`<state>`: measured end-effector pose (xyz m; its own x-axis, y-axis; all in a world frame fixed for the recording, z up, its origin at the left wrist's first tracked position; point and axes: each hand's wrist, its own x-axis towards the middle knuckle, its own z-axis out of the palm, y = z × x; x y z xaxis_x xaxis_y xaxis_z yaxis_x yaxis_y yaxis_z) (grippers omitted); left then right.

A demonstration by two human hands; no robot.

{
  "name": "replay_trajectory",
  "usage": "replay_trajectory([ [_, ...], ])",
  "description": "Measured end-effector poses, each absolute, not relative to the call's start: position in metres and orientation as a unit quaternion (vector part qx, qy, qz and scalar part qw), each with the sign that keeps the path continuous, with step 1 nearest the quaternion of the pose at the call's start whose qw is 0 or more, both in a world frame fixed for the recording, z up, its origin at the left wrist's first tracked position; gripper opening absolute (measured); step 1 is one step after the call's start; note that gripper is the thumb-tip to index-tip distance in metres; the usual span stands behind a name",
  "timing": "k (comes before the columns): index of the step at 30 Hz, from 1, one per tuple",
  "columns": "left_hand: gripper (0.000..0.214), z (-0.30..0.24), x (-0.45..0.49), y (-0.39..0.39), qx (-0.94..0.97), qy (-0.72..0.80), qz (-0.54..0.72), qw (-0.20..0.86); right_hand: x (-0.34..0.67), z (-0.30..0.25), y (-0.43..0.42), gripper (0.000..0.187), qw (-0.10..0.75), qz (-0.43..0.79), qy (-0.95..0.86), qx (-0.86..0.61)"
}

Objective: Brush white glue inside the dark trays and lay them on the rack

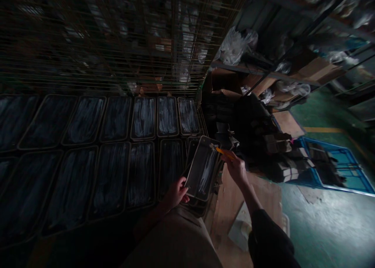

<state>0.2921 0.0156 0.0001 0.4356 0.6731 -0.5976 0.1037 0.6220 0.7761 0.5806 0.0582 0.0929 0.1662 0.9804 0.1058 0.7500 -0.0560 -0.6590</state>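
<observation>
My left hand grips the lower left corner of a dark rectangular tray with a pale rim, held tilted in front of me. In my right hand is a brush with an orange handle. Its whitish bristles touch the tray's inside near the upper end. A white smeared streak runs down the tray's right half, while the left half looks plain dark. Beneath this tray lie more of the same kind, partly hidden.
Two rows of similar trays with white smears lie to the left. Behind them rises a wire mesh cage. Shelves with plastic bags and cartons stand at the right, near dark stacked blocks and a blue crate. A wooden board lies below.
</observation>
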Motion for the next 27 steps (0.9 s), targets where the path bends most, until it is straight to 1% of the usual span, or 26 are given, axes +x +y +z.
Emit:
replay_trajectory([
  [3,0.040,-0.002,0.291,0.015,0.390,0.493,0.198,0.752,0.573,0.091,0.085,0.036,0.305,0.152,-0.636,-0.692],
  [7,0.049,-0.003,0.291,0.014,0.381,0.500,0.201,0.751,0.556,0.084,0.098,0.036,0.282,0.156,-0.668,-0.671],
  [10,0.052,-0.003,0.289,0.014,0.374,0.499,0.207,0.754,0.545,0.086,0.084,0.034,0.254,0.190,-0.686,-0.654],
  [14,0.053,-0.003,0.287,0.014,0.366,0.481,0.222,0.765,0.542,0.100,0.060,0.031,0.211,0.282,-0.689,-0.634],
  [16,0.053,-0.004,0.287,0.013,0.367,0.474,0.222,0.769,0.544,0.104,0.059,0.032,0.230,0.297,-0.667,-0.643],
  [18,0.052,-0.005,0.286,0.013,0.368,0.471,0.216,0.772,0.546,0.103,0.067,0.033,0.261,0.267,-0.656,-0.656],
  [20,0.051,-0.005,0.285,0.014,0.360,0.477,0.207,0.774,0.546,0.098,0.073,0.035,0.270,0.232,-0.661,-0.660],
  [23,0.050,-0.003,0.283,0.014,0.341,0.492,0.198,0.776,0.538,0.089,0.065,0.034,0.256,0.231,-0.679,-0.648],
  [27,0.047,0.004,0.281,0.016,0.341,0.487,0.191,0.781,0.518,0.086,0.013,0.030,0.225,0.302,-0.689,-0.619],
])
